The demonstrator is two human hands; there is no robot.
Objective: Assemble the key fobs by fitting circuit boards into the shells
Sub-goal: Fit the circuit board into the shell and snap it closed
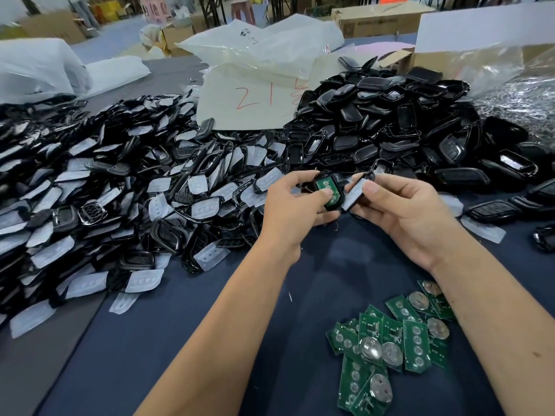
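Note:
My left hand (289, 205) grips a black shell half (326, 190) with a green circuit board (325, 185) seated in it, thumb pressing on the board. My right hand (399, 211) holds a second black shell half (357, 192) with a translucent white button pad on it, tilted against the first half. Both hands are raised above the dark blue mat (210, 325). A loose heap of green circuit boards (390, 346), several with round coin cells, lies near my right forearm.
A big pile of black shells with white pads (105, 187) covers the left side. Another heap of plain black shells (390, 121) rises behind my hands. Plastic bags (255, 49) and cardboard boxes (375, 21) stand at the back; a few fobs (492, 210) lie at the right.

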